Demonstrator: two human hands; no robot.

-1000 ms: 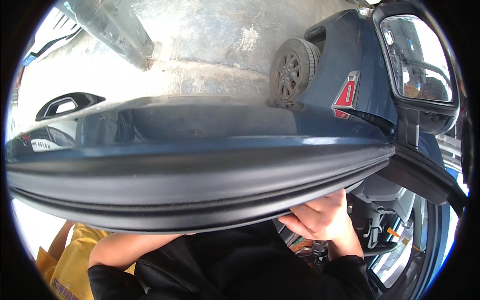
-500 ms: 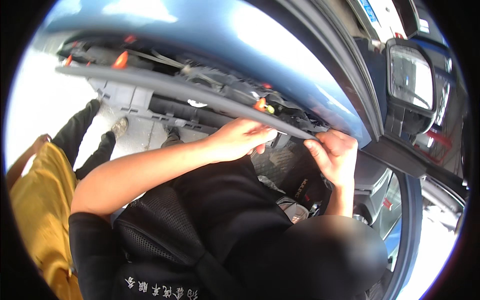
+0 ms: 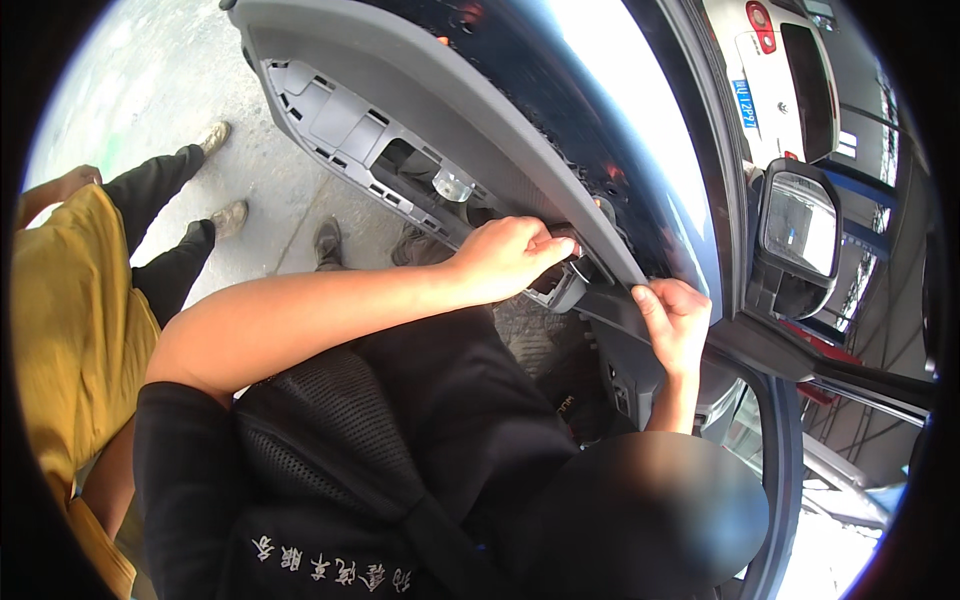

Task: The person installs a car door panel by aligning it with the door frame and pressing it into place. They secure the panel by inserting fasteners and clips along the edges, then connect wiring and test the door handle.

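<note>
A grey car door panel [image 3: 455, 75] slants along the inner side of a blue car door [image 3: 610, 75]. My left hand [image 3: 512, 260] is closed on the panel by its dark inner handle recess, with the fingertips partly hidden. My right hand [image 3: 676, 312] pinches the panel's upper corner near the mirror end, thumb on the inner face. Square slots and an opening [image 3: 408, 162] show along the panel's lower part. Between panel and door a narrow dark gap remains, with a bit of orange clip [image 3: 443, 40] in it.
A person in a yellow top [image 3: 80, 300] stands close on my left. The side mirror [image 3: 800, 225] and door frame are to the right, with a white car [image 3: 785, 85] beyond. Below the panel lies a grey concrete floor [image 3: 290, 215].
The panel has tipped so its inner face and slots show, and its far end has swung up. The gap with orange clips and wiring has narrowed. Both hands keep hold.
</note>
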